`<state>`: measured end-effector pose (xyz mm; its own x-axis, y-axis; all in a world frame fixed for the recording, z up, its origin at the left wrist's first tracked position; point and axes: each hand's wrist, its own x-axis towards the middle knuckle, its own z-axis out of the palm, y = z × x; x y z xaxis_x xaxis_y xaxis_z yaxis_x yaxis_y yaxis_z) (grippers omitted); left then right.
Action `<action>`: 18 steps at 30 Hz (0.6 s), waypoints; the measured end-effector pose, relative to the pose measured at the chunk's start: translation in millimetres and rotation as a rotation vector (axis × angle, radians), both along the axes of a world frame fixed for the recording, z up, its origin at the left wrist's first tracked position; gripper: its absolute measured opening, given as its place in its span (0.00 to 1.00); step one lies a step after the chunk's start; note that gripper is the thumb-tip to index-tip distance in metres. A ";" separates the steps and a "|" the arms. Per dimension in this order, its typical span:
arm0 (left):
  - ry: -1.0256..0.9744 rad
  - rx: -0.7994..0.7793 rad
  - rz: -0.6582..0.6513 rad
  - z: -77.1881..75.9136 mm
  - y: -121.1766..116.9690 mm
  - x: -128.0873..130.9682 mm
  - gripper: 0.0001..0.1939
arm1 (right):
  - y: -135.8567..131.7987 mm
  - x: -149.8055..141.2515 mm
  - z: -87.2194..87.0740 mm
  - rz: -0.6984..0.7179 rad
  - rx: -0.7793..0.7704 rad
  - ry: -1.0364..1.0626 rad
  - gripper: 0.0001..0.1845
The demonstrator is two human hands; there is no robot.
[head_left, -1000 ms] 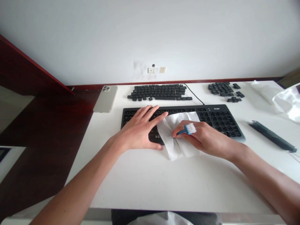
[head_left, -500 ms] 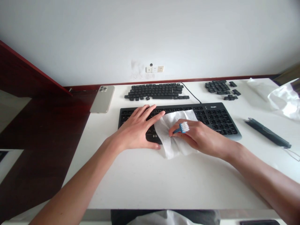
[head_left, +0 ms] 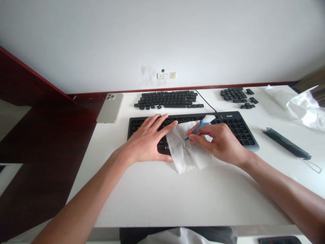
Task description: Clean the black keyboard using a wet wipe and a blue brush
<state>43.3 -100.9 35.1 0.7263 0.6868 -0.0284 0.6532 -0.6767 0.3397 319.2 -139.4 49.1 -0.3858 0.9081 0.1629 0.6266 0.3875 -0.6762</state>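
Note:
A black keyboard [head_left: 238,128] with its keycaps off lies across the desk. Over its middle is spread a white wipe [head_left: 180,159], hanging past the front edge and creased under the tool's tip. My right hand [head_left: 220,140] pinches a small blue cleaning brush [head_left: 200,126], white bristles up, its thin handle end down on the wipe. My left hand [head_left: 149,139] lies with fingers spread on the left part of the keyboard, the thumb reaching its front edge beside the wipe.
Loose keycaps [head_left: 167,99] sit in rows behind the keyboard, with another keycap group [head_left: 232,94] at back right. A phone [head_left: 110,108] lies at left. On the right are a dark slim tool [head_left: 286,143] and a crumpled white plastic sheet [head_left: 302,108]. Sockets [head_left: 166,75] are on the wall.
My right hand has tilted and lifted a little, so the brush leans to the upper right with its lower end showing. The left hand has kept its place.

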 end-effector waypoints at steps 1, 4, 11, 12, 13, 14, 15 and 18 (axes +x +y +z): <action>0.001 0.002 0.000 0.0 -0.1 0.1 0.61 | -0.4 -0.6 0.9 -0.009 -0.014 -0.008 0.11; 0.007 0.008 0.000 0.1 -0.1 0.3 0.61 | -2.0 -3.9 2.8 0.031 -0.037 -0.055 0.17; -0.001 -0.006 -0.001 2.2 0.0 0.1 0.59 | -4.2 -9.0 2.6 0.029 -0.048 -0.134 0.09; -0.004 -0.006 -0.002 2.3 -0.1 0.1 0.59 | -4.2 -8.3 2.7 0.026 -0.047 -0.147 0.09; -0.007 -0.006 -0.003 2.4 -0.1 0.0 0.59 | -4.1 -7.2 2.9 0.030 -0.042 -0.163 0.11; -0.009 -0.005 -0.005 2.4 0.0 0.0 0.59 | -3.9 -5.8 3.2 0.041 -0.035 -0.183 0.13; -0.010 -0.005 -0.007 2.4 0.0 -0.1 0.59 | -3.6 -4.2 3.6 0.056 -0.025 -0.206 0.14; -0.009 -0.009 -0.006 2.2 0.0 -0.2 0.59 | -1.9 0.7 4.7 0.098 0.029 -0.256 0.16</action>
<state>43.1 -100.8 37.3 0.7308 0.6821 -0.0276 0.6459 -0.6778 0.3514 320.0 -141.3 53.8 -0.5040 0.8605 0.0742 0.7341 0.4720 -0.4881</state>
